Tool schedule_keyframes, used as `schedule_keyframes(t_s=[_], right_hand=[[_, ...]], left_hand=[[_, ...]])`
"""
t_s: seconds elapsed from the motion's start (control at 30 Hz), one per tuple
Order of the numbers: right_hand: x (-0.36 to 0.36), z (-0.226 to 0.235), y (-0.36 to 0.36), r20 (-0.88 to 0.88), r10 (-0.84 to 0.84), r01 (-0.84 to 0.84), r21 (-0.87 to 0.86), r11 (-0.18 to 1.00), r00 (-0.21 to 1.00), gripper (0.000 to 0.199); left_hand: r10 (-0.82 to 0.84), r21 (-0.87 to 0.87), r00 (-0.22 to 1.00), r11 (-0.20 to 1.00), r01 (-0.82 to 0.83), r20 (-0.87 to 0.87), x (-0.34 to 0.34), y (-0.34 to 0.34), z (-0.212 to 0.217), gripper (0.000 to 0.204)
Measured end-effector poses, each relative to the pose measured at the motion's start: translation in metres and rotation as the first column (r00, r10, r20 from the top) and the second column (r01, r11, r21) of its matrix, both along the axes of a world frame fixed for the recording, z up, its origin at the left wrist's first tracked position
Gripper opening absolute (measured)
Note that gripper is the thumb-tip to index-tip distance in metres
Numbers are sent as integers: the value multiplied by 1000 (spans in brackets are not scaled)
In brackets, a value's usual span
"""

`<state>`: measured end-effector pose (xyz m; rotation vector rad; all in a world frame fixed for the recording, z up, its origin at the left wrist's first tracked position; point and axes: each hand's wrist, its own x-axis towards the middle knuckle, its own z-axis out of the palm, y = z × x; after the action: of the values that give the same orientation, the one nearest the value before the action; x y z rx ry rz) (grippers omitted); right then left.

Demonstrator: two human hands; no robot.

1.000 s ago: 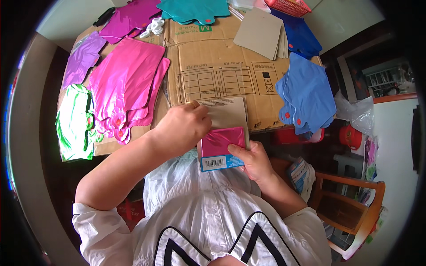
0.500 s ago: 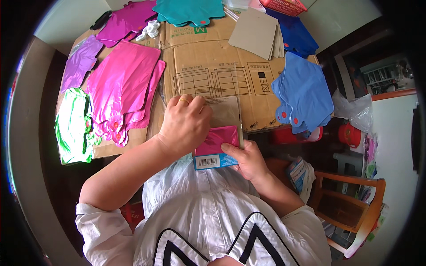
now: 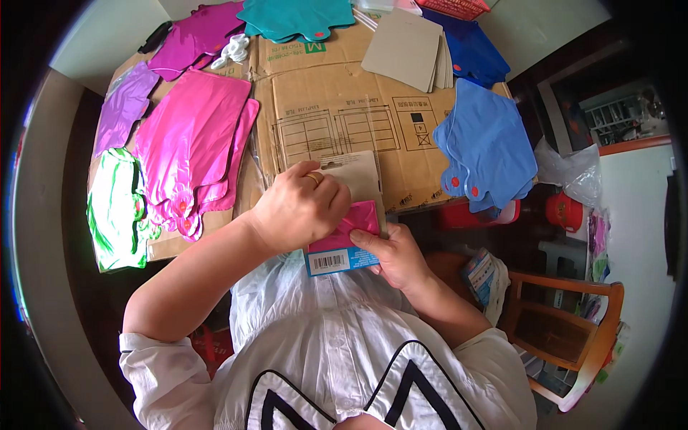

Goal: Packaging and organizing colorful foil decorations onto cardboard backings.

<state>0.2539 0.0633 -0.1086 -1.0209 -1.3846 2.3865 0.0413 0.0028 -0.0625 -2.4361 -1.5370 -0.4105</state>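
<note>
In front of me, over my lap and the near table edge, is a flat clear-fronted package (image 3: 362,172). It has a grey card back, a folded bright pink foil piece (image 3: 362,217) and a blue barcode panel (image 3: 345,261) at its near end. My right hand (image 3: 393,254) grips its lower right side, thumb on the front, fingers behind. My left hand (image 3: 307,208), wearing a ring, is closed with curled fingers over the package's left side, against the pink foil; its fingertips and what they pinch are hidden.
A cardboard sheet (image 3: 315,79) covers the table. Pink foil balloons (image 3: 193,136), green-striped ones (image 3: 115,208) and purple ones (image 3: 125,107) lie left, blue ones (image 3: 487,143) right. Grey cards (image 3: 405,50) are stacked at the back. A wooden chair (image 3: 566,330) stands at right.
My left hand has moved slightly right and nearer to me over the package, still closed. My right hand keeps its grip. The whole view has shifted a little.
</note>
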Motion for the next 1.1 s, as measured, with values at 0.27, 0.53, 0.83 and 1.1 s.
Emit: schedule_keyframes(t_s=[0.27,0.53,0.83,1.1], right_hand=[[-1,0,-3,41,41,-46,141,989,998,23],[-6,5,-3,33,40,-42,50,998,999,19],[-8,-1,-12,35,-69,64,128,990,997,27],[-11,10,-18,-10,-72,72,18,997,997,23]], left_hand=[[-46,92,998,995,49,-40,5,-15,4,25],[-32,-11,999,999,32,16,9,-30,6,32],[189,-52,981,981,-187,39,15,-51,8,41],[204,-238,969,957,-167,139,11,-71,15,47]])
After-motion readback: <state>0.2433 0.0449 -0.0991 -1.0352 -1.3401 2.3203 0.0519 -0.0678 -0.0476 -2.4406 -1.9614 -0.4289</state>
